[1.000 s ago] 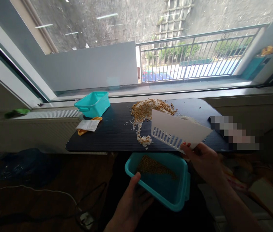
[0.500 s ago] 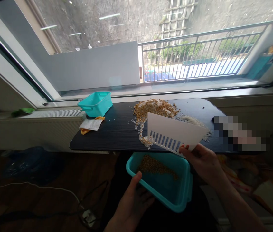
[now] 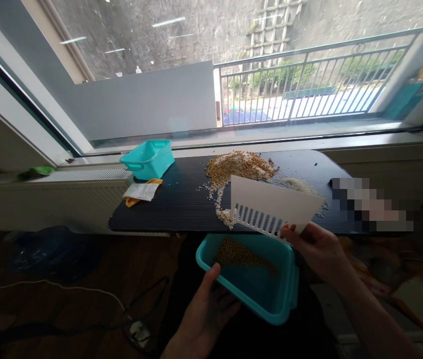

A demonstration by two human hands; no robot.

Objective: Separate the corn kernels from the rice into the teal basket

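Observation:
My left hand [image 3: 206, 309] grips the near left rim of a teal plastic bin [image 3: 249, 301], thumb over the edge and fingers underneath. Soybean-like tan beans [image 3: 239, 254] lie along the bin's far left side. Between the thumb and fingers of my right hand [image 3: 318, 247] is a white slotted card [image 3: 275, 199], tilted above the table edge and the bin's far rim. Its row of slots runs along the lower left edge. Behind the card, a mixed pile of beans and white rice [image 3: 239, 164] rests on the table, and a patch of rice [image 3: 299, 185] is partly hidden by it.
A second teal basket [image 3: 153, 162] stands at the back left of the dark table [image 3: 185, 199]. Near it lies a white and yellow cloth or packet [image 3: 142, 192]. A blurred-out object [image 3: 370, 202] is at the right end. A power strip [image 3: 139, 333] and cables lie on the floor.
The white slotted card in my right hand has shifted very slightly to the right. My left hand and the bin have stayed nearly in place.

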